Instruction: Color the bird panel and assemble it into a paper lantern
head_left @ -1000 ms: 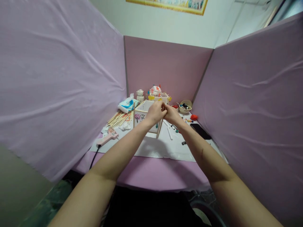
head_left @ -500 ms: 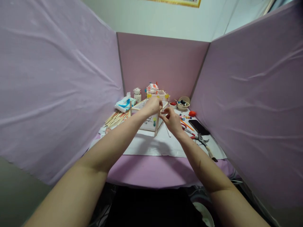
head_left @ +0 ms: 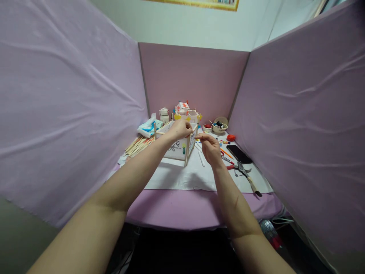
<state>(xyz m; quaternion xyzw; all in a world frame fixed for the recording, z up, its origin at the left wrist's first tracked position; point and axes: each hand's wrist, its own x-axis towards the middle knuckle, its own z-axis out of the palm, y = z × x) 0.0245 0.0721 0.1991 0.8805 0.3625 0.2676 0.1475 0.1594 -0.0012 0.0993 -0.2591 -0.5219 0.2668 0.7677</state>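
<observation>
Can see the frame [head_left: 176,151] on the bench [head_left: 176,205], just below the left hand [head_left: 181,130]. Has left fingers pinched together at the near right corner, wrist bent down; right hand [head_left: 211,147] palm inward, fingertips together beside them, any grip too small to tell. Shows unreadable red characters on the box [head_left: 182,107] behind the fingers, unreadable dark lettering on the bowl [head_left: 219,130] beyond to the right.
</observation>
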